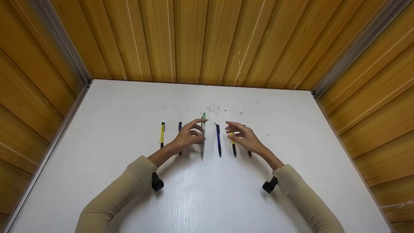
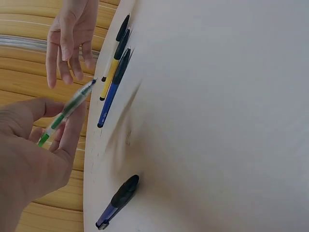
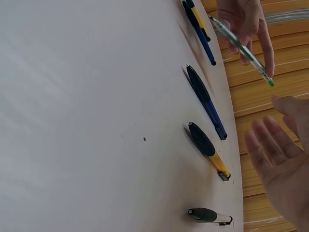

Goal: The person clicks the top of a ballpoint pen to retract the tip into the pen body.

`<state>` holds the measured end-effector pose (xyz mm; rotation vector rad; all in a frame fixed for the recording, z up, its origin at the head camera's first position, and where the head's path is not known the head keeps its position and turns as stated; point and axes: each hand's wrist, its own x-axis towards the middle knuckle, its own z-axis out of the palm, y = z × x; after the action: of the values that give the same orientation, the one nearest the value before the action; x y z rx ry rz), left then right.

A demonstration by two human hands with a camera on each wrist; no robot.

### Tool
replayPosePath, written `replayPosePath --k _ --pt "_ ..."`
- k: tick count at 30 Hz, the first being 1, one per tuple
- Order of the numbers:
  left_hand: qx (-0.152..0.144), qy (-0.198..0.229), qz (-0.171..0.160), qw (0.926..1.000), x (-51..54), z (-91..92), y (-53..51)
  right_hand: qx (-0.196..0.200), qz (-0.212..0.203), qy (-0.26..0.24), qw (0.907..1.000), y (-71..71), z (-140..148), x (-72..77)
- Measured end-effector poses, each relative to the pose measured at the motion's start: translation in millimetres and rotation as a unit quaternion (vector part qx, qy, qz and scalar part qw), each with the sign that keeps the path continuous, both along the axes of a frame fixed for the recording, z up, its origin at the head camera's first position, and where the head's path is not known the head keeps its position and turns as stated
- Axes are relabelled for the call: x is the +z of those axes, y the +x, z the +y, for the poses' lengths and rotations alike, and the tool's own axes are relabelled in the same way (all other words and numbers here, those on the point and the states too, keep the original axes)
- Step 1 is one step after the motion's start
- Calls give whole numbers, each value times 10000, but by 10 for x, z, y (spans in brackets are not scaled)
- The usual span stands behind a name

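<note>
My left hand (image 1: pixel 189 135) pinches a clear pen with green parts (image 1: pixel 203 129) between thumb and fingers, raised off the table. In the left wrist view this green pen (image 2: pixel 67 110) slants across the fingers. My right hand (image 1: pixel 243 136) hovers over a yellow pen with a black grip (image 1: pixel 234 149), fingers apart and loosely bent, holding nothing. Between the hands lies a blue pen (image 1: pixel 218 140). A white pen with a dark grip (image 3: pixel 210 216) is mostly hidden under the right hand in the head view.
Left of the held pen lie another yellow pen (image 1: pixel 162 133) and a dark blue pen (image 1: pixel 180 125), the latter partly covered by my left hand. The white table (image 1: pixel 207 200) bears small dark marks toward the back. Wood-patterned walls (image 1: pixel 190 42) stand around it.
</note>
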<state>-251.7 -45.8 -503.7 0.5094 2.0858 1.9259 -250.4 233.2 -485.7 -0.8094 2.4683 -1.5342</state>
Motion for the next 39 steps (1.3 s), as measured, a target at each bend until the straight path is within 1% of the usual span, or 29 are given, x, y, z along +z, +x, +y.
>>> replayPosePath --k 2,5,9,14,17,22,29,31,35,39 --pt "-5 106 52 9999 0 -34 26 26 6 29 10000 47 -65 82" --pt "-20 162 133 9998 5 -75 68 22 -18 70 10000 -1 -93 16" --pt "-9 127 224 9997 12 -110 103 148 -5 61 9999 -98 -116 -104" --pt "13 131 205 9997 12 -146 119 395 173 -59 9991 -145 -197 -106" --pt "-22 143 215 9997 7 -175 131 483 246 13 9985 -155 -272 -77" --pt "-175 79 360 9992 25 -213 151 554 328 220 9977 -173 -416 -50" --pt "-356 -35 563 9978 35 -219 140 907 372 386 9944 -193 -587 -68" --pt "-405 -47 593 9974 38 -212 138 948 405 397 9939 -193 -618 -78" --pt "-531 45 543 9971 26 -198 135 994 485 333 9933 -200 -660 -100" --pt "-610 65 636 9961 11 -186 127 1016 509 293 9931 -208 -686 -114"
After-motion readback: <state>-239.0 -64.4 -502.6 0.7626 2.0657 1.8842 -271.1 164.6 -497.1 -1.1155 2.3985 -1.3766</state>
